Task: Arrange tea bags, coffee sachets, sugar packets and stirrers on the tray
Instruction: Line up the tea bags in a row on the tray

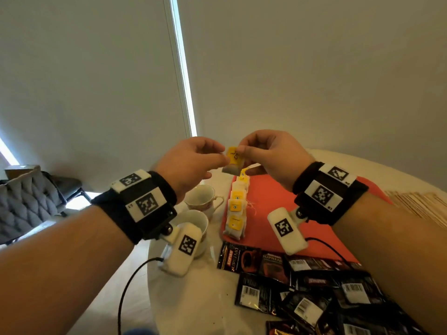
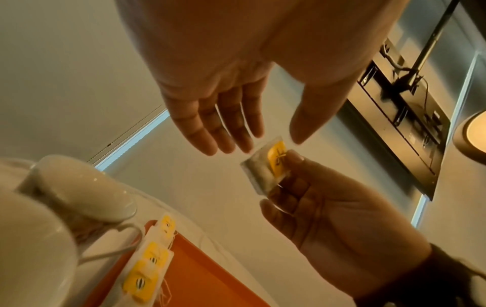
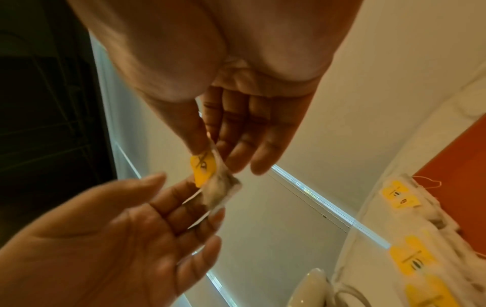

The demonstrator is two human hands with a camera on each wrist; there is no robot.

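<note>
Teabag point(image 1: 233, 160) held in the air over the tray's far end point(image 1: 271, 189) | my right hand point(image 1: 268, 153) pinches it, thumb on yellow tag | left hand point(image 1: 191, 163) fingers relaxed, straight, just beside it, not gripping | row of teabags point(image 1: 235, 209) along tray's left edge | risk: string snags or light pinch slips, bag drops onto cups point(image 1: 200, 197).

I counted two hands: my left hand point(image 1: 191, 163) and right hand point(image 1: 271, 155). One tea bag point(image 1: 233, 160) was raised between them. At six o'clock from it, about five more tea bags point(image 1: 235, 209) lay in a row on one orange tray point(image 1: 278, 197); their overlap made the exact count uncertain. Two cups point(image 1: 202, 198) stood at nine o'clock of the tray. At six o'clock, roughly ten black coffee sachets point(image 1: 302, 286) were heaped together.
</note>
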